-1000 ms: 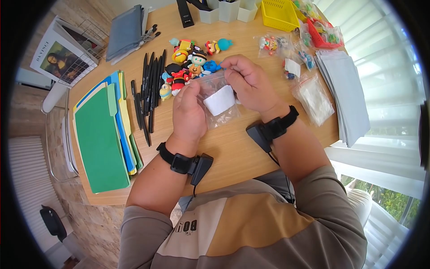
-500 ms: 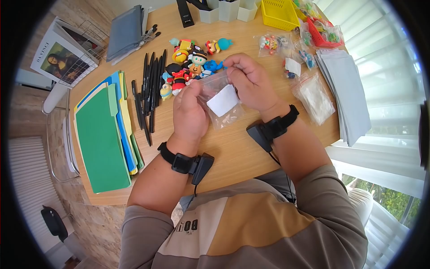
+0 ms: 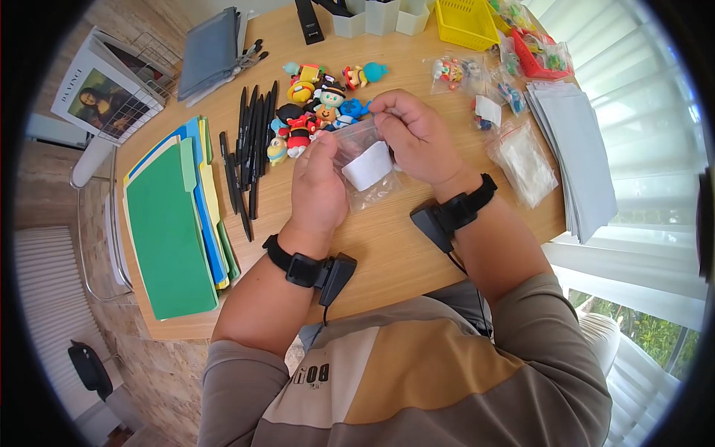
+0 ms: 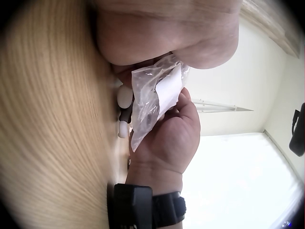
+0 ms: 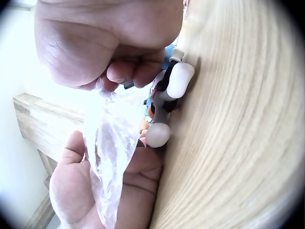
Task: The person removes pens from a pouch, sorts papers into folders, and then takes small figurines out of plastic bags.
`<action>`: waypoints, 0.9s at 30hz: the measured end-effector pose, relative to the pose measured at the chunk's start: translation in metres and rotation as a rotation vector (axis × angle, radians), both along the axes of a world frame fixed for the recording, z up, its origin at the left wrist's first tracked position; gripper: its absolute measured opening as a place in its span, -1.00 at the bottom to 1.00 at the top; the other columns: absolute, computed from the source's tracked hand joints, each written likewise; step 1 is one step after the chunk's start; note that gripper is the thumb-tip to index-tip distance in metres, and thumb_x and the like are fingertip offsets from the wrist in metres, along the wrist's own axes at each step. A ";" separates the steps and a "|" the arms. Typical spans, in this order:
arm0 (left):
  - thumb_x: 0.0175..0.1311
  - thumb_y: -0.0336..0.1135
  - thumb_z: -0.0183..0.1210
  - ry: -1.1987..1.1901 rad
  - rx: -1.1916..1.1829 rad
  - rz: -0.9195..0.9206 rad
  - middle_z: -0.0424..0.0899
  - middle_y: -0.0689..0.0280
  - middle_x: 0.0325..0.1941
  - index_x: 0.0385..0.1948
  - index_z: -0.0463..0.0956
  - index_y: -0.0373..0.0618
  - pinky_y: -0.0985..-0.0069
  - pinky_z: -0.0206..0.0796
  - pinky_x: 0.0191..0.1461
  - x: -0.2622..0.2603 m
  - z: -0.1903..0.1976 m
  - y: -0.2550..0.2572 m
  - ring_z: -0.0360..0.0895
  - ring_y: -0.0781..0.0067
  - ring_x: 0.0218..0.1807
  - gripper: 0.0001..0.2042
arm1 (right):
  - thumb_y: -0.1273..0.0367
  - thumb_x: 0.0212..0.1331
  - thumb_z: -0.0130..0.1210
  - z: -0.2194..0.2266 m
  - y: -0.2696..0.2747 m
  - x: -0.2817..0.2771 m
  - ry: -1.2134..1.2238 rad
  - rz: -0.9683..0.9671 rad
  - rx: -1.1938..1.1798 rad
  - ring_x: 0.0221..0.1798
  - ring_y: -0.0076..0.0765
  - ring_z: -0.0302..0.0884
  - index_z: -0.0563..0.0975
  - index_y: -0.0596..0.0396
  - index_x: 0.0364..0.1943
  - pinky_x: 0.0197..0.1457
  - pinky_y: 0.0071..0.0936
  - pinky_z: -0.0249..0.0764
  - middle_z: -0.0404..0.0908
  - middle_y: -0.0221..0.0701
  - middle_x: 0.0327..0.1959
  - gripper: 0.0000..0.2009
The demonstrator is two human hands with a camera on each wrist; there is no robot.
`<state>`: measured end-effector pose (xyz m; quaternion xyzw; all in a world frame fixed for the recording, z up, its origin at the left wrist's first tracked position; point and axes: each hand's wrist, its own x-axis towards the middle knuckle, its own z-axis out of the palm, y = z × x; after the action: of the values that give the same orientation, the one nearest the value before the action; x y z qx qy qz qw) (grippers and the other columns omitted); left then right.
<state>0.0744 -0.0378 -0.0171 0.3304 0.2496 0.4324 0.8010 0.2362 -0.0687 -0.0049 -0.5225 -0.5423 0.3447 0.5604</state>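
Note:
A small clear zip bag (image 3: pixel 366 200) with a white slip of paper (image 3: pixel 368 165) on it is stretched between both hands, over the wooden table. My left hand (image 3: pixel 319 190) pinches its upper left corner between thumb and fingers. At the upper right corner my right hand (image 3: pixel 421 141) pinches the bag's edge, other fingers curled in. The left wrist view shows the bag (image 4: pixel 145 102) hanging slack from the hands. Just beyond the hands lies a pile of toy figures (image 3: pixel 328 108); a figure with white rounded ends (image 5: pixel 181 80) shows close by in the right wrist view.
Black pens (image 3: pixel 249 141) and coloured folders (image 3: pixel 164 231) lie on the left. Several packed bags (image 3: pixel 449 72), a stack of clear bags (image 3: pixel 523 165) and grey envelopes (image 3: pixel 572 160) are on the right. At the back stand a yellow basket (image 3: pixel 467 26) and a red basket (image 3: pixel 536 56).
The bag's lower part has swung slightly right, then partly back, and its white paper has tilted a little. Both hands keep their hold and have hardly moved.

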 end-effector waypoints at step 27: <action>0.48 -0.16 -0.11 0.013 -0.001 0.007 0.66 0.24 -0.22 -0.20 0.55 -0.25 0.47 0.38 0.01 -0.001 -0.003 0.001 0.57 0.45 -0.15 -0.67 | 0.46 0.26 -0.01 -0.002 0.000 -0.001 0.035 0.004 0.005 -0.32 -0.52 0.62 0.51 0.18 -0.15 -0.24 -0.52 0.52 0.67 -0.35 -0.39 -0.85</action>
<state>0.0731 -0.0368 -0.0200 0.3320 0.2560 0.4328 0.7981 0.2355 -0.0684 -0.0065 -0.5138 -0.5345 0.3535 0.5704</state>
